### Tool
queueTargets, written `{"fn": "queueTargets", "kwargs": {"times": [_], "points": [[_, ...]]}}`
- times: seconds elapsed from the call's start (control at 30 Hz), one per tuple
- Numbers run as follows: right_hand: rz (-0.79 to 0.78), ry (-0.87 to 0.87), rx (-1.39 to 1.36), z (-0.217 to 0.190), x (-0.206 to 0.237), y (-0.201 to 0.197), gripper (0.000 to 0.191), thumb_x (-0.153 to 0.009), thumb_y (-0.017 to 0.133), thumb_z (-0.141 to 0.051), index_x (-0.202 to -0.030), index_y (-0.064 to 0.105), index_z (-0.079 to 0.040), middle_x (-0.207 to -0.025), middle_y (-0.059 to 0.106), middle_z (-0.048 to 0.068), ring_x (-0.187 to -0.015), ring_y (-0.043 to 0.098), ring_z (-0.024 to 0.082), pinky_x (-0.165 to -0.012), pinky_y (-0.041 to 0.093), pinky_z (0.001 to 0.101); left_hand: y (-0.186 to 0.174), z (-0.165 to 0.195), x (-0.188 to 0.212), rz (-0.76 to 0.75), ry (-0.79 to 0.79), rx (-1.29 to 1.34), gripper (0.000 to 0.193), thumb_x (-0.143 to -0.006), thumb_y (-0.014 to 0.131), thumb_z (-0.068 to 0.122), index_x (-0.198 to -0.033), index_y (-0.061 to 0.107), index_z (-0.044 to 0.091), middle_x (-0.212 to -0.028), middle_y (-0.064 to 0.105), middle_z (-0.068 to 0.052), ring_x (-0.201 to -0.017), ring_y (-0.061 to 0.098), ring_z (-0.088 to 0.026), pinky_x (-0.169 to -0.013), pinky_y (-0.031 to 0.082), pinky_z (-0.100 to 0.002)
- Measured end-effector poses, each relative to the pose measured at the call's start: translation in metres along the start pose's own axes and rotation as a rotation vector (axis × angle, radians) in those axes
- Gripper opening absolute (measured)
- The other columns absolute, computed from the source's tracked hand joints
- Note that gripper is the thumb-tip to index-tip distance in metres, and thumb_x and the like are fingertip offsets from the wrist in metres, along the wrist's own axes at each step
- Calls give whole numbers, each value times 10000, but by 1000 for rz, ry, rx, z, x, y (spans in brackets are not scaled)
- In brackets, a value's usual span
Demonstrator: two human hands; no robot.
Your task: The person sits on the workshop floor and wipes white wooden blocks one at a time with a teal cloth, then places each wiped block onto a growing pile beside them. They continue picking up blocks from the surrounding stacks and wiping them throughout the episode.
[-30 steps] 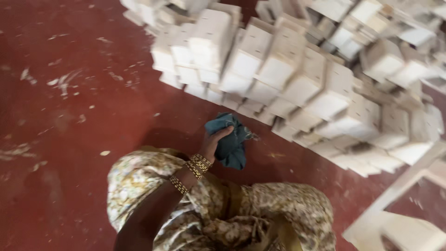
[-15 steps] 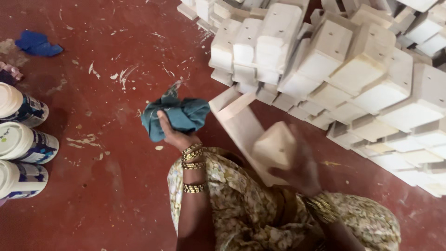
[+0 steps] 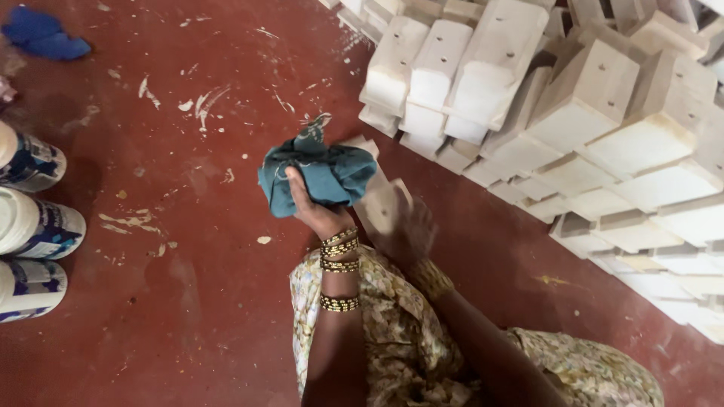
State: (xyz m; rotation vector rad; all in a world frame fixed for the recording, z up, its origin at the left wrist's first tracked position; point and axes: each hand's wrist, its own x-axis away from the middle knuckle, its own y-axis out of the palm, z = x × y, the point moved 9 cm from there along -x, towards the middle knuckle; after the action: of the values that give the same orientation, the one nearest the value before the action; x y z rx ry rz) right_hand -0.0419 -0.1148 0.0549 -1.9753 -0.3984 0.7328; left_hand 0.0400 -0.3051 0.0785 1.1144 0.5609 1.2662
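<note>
Left hand (image 3: 313,215): raised over the lap, fingers clenched round a teal cloth, thumb side toward the camera; stacked gold and dark bangles (image 3: 339,256) sit on the wrist, one more band lower on the forearm.
Teal cloth (image 3: 317,175): bunched into a wad, pressed against the near face of the white block; a twisted tail sticks up from its top.
Right hand (image 3: 407,230): blurred; grasping the white block from below and behind, fingers wrapped on its right side. A gold bangle shows at that wrist.
White block (image 3: 377,202): pale, flat-sided piece, tilted, held between both hands just short of the stack of blocks; part of it is hidden by the teal cloth.
Stack of blocks (image 3: 558,113): many matching pale pieces, packed edge to edge in slanting rows, several with a small hole in the face; it fills the upper right, just beyond the white block.
Floor (image 3: 188,301): dark red, flecked with pale smears and chips left of the white block.
Tubs (image 3: 34,226): three white-lidded containers with blue labels, lying in a column at the left edge, well apart from the white block.
Blue rag (image 3: 45,36): crumpled on the floor at the far upper left.
Clothing (image 3: 392,339): floral patterned fabric, below the white block.
</note>
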Motion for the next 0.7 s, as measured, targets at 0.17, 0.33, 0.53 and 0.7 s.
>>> {"fn": "queueTargets", "kwargs": {"times": [0.17, 0.33, 0.53, 0.7], "points": [[-115, 573, -1288, 30, -67, 5, 793, -878, 710, -450, -1575, 477, -152, -1287, 594, 101, -1201, 564, 257, -979, 458, 471, 2, -25, -1, -205, -182, -197, 574, -1010, 642, 470, -1345, 569, 9, -1224, 649, -116, -1062, 666, -232, -922, 585, -407], [-278, -15, -1272, -2, -51, -58, 682, -965, 760, -313, -1527, 402, -166, -1498, 519, 80, -1387, 510, 205, -1154, 433, 450, 28, -82, 60, -827, -600, -630, 900, -986, 436, 749, -1518, 455, 24, -1462, 551, -115, -1342, 527, -216, -1128, 423, -380], [22, 155, -310, 115, 27, -62, 644, -914, 758, -211, -1513, 524, -233, -1477, 543, 203, -1319, 583, 418, -1054, 524, 508, 16, -58, 44, -613, -138, -1110, 1074, -814, 686, 788, -1551, 402, 60, -1500, 548, -208, -1417, 537, -389, -1158, 481, -581], [-25, 162, 252, 161, 89, -26, 898, -732, 802, -464, -1527, 421, -297, -1513, 383, 320, -1258, 471, 581, -899, 423, 747, -11, -76, 64, -338, -67, -2003, 1418, -588, 900, 697, -1592, 47, 174, -1627, 189, -180, -1499, 244, -462, -1099, 349, -701]]}}
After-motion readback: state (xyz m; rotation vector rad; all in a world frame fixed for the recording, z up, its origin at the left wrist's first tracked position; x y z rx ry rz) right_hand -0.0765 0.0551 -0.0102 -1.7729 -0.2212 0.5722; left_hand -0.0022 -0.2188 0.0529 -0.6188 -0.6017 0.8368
